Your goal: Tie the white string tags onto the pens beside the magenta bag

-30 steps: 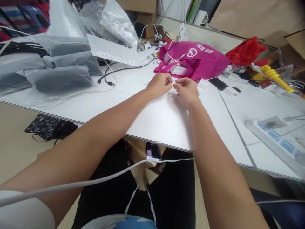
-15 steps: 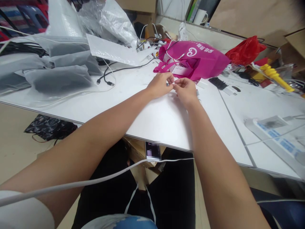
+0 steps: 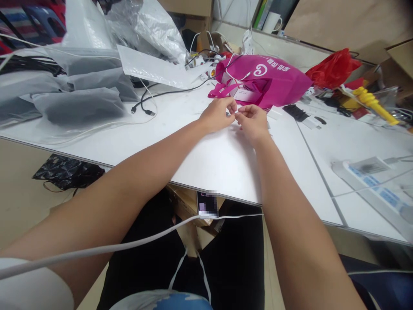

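Note:
My left hand (image 3: 218, 114) and my right hand (image 3: 253, 122) meet fingertip to fingertip just above the white table (image 3: 222, 159). Both are closed in a pinch around something small and pale; it is too small and covered to name. A tiny dark or metallic bit shows by the left fingertips. Right behind the hands lies a magenta bag (image 3: 287, 84) with white print, its mouth facing me. Inside that mouth a white box (image 3: 244, 94) is partly visible. Some small greyish piece sits at the right hand's outer side, mostly hidden.
Grey plastic pouches (image 3: 79, 107) are piled at the left, beside a black USB cable (image 3: 150, 113). A white power strip (image 3: 374, 185) lies at the right. Farther back are a red plastic bag (image 3: 334, 69) and a yellow coiled object (image 3: 374, 105). A white cord (image 3: 129, 246) crosses before my lap.
The fingertips have shifted very slightly, with the right hand's fingers a little differently placed. Everything else stays where it was.

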`<state>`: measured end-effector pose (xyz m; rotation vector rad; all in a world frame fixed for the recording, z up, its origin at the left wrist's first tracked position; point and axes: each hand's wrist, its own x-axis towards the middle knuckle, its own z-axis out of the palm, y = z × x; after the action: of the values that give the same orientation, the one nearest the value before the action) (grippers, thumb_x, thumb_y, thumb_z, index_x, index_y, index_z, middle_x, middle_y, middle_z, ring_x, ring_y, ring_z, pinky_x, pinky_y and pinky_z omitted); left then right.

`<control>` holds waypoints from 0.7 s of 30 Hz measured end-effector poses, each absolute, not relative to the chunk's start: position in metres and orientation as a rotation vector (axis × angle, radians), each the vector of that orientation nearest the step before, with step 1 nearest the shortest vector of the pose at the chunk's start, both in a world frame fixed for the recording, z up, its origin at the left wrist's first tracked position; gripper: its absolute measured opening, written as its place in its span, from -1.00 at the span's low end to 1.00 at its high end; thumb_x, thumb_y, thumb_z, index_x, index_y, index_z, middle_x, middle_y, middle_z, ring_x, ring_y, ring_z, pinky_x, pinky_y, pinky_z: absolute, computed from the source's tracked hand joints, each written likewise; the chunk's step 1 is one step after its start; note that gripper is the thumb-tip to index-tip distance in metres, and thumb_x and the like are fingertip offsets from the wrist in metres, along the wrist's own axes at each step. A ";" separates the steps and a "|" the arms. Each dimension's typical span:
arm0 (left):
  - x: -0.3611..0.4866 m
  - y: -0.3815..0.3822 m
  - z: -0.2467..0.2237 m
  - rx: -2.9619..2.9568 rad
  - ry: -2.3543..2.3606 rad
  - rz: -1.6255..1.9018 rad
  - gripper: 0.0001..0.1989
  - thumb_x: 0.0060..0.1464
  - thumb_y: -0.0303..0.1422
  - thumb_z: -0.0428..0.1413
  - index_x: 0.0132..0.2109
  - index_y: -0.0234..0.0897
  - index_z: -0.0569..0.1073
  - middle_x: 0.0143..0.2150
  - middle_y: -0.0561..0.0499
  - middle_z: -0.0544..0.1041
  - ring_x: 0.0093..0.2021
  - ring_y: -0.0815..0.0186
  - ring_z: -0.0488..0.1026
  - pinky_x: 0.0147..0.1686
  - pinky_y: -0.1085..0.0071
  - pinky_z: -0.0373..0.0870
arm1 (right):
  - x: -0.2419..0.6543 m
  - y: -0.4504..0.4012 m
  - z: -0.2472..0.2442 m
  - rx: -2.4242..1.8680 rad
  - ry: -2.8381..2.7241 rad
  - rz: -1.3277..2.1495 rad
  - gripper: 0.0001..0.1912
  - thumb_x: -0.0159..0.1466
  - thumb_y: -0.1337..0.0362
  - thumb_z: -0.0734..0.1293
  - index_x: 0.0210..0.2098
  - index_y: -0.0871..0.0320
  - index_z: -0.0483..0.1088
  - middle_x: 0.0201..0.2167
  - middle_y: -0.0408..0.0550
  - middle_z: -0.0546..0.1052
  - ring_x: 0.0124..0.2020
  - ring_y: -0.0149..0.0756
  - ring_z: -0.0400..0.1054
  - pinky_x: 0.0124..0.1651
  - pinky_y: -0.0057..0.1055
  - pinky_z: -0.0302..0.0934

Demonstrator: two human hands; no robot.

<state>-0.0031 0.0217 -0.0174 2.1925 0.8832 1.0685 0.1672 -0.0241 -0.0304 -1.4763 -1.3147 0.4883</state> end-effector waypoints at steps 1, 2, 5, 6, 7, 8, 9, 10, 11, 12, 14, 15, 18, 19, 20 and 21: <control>-0.003 0.021 -0.017 2.191 0.889 1.064 -0.75 0.10 -0.50 0.30 -0.07 -0.15 0.65 -0.01 -0.09 0.75 -0.01 0.14 0.66 0.07 0.18 0.59 | 0.166 -0.025 -0.030 -1.472 -1.328 0.478 -0.79 0.20 0.32 0.48 -0.23 0.00 0.40 -0.28 -0.09 0.52 -0.10 -0.16 0.50 -0.02 -0.14 0.52; -0.003 0.021 -0.017 2.187 0.898 1.060 -0.75 0.10 -0.50 0.30 -0.08 -0.14 0.65 -0.01 -0.09 0.75 -0.01 0.14 0.66 0.06 0.18 0.59 | 0.165 -0.026 -0.029 -1.468 -1.337 0.466 -0.78 0.20 0.32 0.49 -0.23 0.00 0.40 -0.26 -0.08 0.53 -0.07 -0.14 0.51 -0.01 -0.13 0.53; -0.002 0.021 -0.017 2.186 0.911 1.045 -0.76 0.10 -0.49 0.30 -0.09 -0.11 0.65 -0.01 -0.07 0.76 -0.01 0.14 0.65 0.05 0.18 0.60 | 0.161 -0.029 -0.026 -1.468 -1.335 0.453 -0.76 0.19 0.33 0.51 -0.25 0.01 0.38 -0.22 -0.06 0.54 -0.01 -0.11 0.51 0.04 -0.10 0.53; -0.002 0.021 -0.017 2.189 0.910 1.045 -0.75 0.10 -0.49 0.30 -0.09 -0.11 0.65 -0.01 -0.07 0.76 -0.01 0.13 0.65 0.05 0.18 0.60 | 0.160 -0.029 -0.025 -1.470 -1.332 0.458 -0.75 0.19 0.33 0.52 -0.26 0.01 0.38 -0.22 -0.05 0.55 0.00 -0.10 0.51 0.05 -0.08 0.53; -0.003 0.021 -0.017 2.194 0.907 1.049 -0.75 0.10 -0.50 0.30 -0.09 -0.11 0.65 -0.02 -0.07 0.76 -0.01 0.13 0.65 0.05 0.18 0.60 | 0.160 -0.029 -0.025 -1.472 -1.333 0.461 -0.75 0.19 0.33 0.52 -0.26 0.01 0.38 -0.22 -0.05 0.55 -0.01 -0.10 0.51 0.05 -0.08 0.53; -0.003 0.021 -0.017 2.199 0.904 1.055 -0.75 0.09 -0.50 0.30 -0.08 -0.12 0.65 -0.02 -0.08 0.76 -0.01 0.13 0.65 0.06 0.18 0.61 | 0.160 -0.029 -0.025 -1.472 -1.338 0.462 -0.75 0.19 0.33 0.52 -0.26 0.01 0.38 -0.22 -0.05 0.55 -0.01 -0.10 0.51 0.05 -0.08 0.53; -0.003 0.022 -0.017 2.202 0.904 1.062 -0.75 0.10 -0.50 0.30 -0.08 -0.13 0.65 -0.02 -0.08 0.77 -0.01 0.14 0.66 0.06 0.18 0.61 | 0.161 -0.029 -0.025 -1.470 -1.346 0.459 -0.75 0.19 0.32 0.53 -0.25 0.01 0.39 -0.23 -0.05 0.55 -0.02 -0.10 0.51 0.05 -0.08 0.53; -0.003 0.022 -0.017 2.202 0.908 1.068 -0.75 0.10 -0.49 0.29 -0.07 -0.14 0.65 -0.02 -0.09 0.77 -0.01 0.14 0.66 0.07 0.18 0.61 | 0.161 -0.029 -0.025 -1.467 -1.356 0.453 -0.75 0.19 0.30 0.53 -0.24 0.01 0.40 -0.23 -0.05 0.55 -0.03 -0.10 0.52 0.04 -0.08 0.53; -0.004 0.022 -0.017 2.199 0.913 1.072 -0.75 0.11 -0.48 0.29 -0.06 -0.14 0.65 -0.02 -0.09 0.77 0.00 0.13 0.66 0.07 0.18 0.61 | 0.162 -0.028 -0.026 -1.463 -1.364 0.446 -0.76 0.19 0.29 0.53 -0.23 0.00 0.41 -0.23 -0.05 0.55 -0.03 -0.11 0.52 0.03 -0.09 0.54; -0.004 0.022 -0.017 2.194 0.918 1.074 -0.76 0.12 -0.47 0.30 -0.06 -0.14 0.65 -0.01 -0.09 0.77 0.01 0.13 0.66 0.06 0.18 0.61 | 0.162 -0.028 -0.026 -1.459 -1.370 0.440 -0.76 0.20 0.28 0.53 -0.22 0.00 0.42 -0.24 -0.06 0.55 -0.03 -0.11 0.52 0.02 -0.09 0.54; -0.004 0.023 -0.017 2.185 0.918 1.076 -0.76 0.12 -0.44 0.31 -0.05 -0.13 0.65 -0.01 -0.09 0.77 0.02 0.12 0.66 0.06 0.18 0.61 | 0.163 -0.028 -0.027 -1.458 -1.367 0.433 -0.76 0.20 0.27 0.53 -0.21 0.00 0.42 -0.23 -0.06 0.56 -0.03 -0.10 0.53 0.02 -0.09 0.54; -0.004 0.023 -0.017 2.185 0.909 1.079 -0.77 0.12 -0.44 0.32 -0.05 -0.13 0.64 0.00 -0.09 0.77 0.03 0.11 0.66 0.06 0.18 0.60 | 0.163 -0.028 -0.027 -1.460 -1.360 0.433 -0.76 0.20 0.28 0.53 -0.22 0.00 0.42 -0.23 -0.05 0.56 -0.03 -0.10 0.53 0.02 -0.09 0.54; -0.004 0.022 -0.017 2.189 0.885 1.085 -0.78 0.11 -0.45 0.32 -0.08 -0.14 0.63 0.00 -0.11 0.76 0.04 0.10 0.66 0.08 0.17 0.58 | 0.162 -0.029 -0.026 -1.458 -1.352 0.437 -0.76 0.20 0.28 0.53 -0.22 0.00 0.42 -0.21 -0.04 0.57 0.00 -0.08 0.53 0.02 -0.09 0.55; -0.004 0.021 -0.016 2.188 0.886 1.082 -0.78 0.11 -0.46 0.32 -0.08 -0.14 0.62 -0.01 -0.12 0.76 0.04 0.10 0.66 0.08 0.17 0.57 | 0.162 -0.029 -0.026 -1.455 -1.358 0.437 -0.76 0.21 0.28 0.53 -0.22 0.00 0.42 -0.21 -0.04 0.57 0.00 -0.08 0.54 0.01 -0.09 0.55; -0.004 0.021 -0.016 2.187 0.890 1.076 -0.78 0.11 -0.47 0.32 -0.09 -0.15 0.62 -0.01 -0.12 0.76 0.04 0.10 0.66 0.08 0.17 0.56 | 0.162 -0.029 -0.026 -1.452 -1.365 0.434 -0.76 0.21 0.27 0.53 -0.21 0.00 0.42 -0.21 -0.04 0.56 0.01 -0.08 0.54 0.00 -0.10 0.54; -0.004 0.020 -0.016 2.184 0.894 1.070 -0.79 0.10 -0.47 0.32 -0.10 -0.15 0.62 -0.01 -0.12 0.75 0.04 0.10 0.66 0.08 0.18 0.55 | 0.162 -0.029 -0.026 -1.450 -1.372 0.432 -0.77 0.22 0.27 0.53 -0.20 0.00 0.43 -0.21 -0.03 0.56 0.00 -0.08 0.54 -0.01 -0.10 0.54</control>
<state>-0.0044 0.0201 -0.0157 2.1840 0.8943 1.0704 0.1625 -0.0288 -0.0264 -1.4503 -1.3724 0.4317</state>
